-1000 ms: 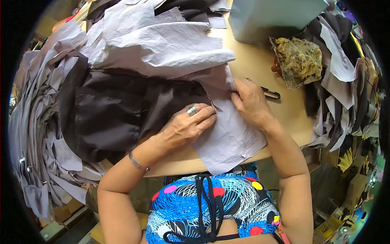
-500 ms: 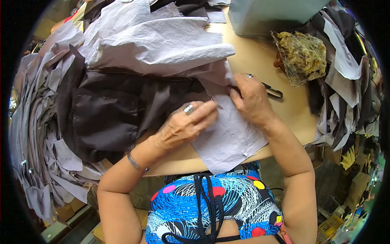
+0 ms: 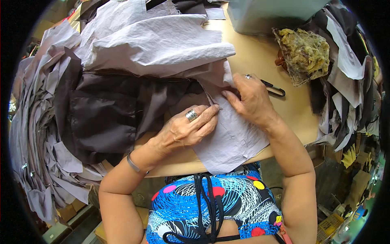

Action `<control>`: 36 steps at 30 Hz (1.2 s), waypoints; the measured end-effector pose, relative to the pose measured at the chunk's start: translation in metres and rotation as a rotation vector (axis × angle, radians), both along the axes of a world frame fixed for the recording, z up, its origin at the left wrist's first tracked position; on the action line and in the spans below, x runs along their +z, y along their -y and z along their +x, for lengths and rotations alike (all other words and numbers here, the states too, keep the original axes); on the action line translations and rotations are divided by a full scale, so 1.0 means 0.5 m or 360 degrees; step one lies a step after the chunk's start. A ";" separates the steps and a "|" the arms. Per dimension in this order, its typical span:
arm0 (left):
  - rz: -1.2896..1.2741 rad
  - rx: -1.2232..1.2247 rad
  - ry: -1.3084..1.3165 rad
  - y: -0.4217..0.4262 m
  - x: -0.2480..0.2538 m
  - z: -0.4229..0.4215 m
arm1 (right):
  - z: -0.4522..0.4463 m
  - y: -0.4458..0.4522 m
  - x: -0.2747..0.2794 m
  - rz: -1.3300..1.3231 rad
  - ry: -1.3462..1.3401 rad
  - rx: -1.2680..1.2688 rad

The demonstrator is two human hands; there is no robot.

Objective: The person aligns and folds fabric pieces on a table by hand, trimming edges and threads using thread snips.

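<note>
My left hand, with a ring on one finger, pinches the seam edge of a dark brown cloth piece, its fingertips at the seam's lower right end. My right hand is bent over the edge of the light grey cloth, fingers curled at its right border and thumb just below. Between and below both hands lies a flat light grey panel, which overhangs the table's front edge. What sits right under my right fingertips is hidden.
A black-handled tool lies beside my right hand. Behind it are a plastic bag of yellowish stuff and a grey-green bin. Cloth piles hang at the left and right of the wooden table.
My left fingertips have shifted slightly down along the seam. My right thumb has moved a little left and down, away from the cloth's edge. The cloth stays nearly in place.
</note>
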State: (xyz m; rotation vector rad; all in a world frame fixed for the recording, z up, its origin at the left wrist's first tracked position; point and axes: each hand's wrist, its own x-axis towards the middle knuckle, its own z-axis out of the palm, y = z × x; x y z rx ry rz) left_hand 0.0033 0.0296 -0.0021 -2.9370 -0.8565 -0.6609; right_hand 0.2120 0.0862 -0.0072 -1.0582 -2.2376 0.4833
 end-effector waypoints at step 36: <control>0.0073 0.0133 -0.0007 -0.004 -0.005 -0.002 | -0.012 -0.017 -0.014 -0.0212 -0.0196 -0.0073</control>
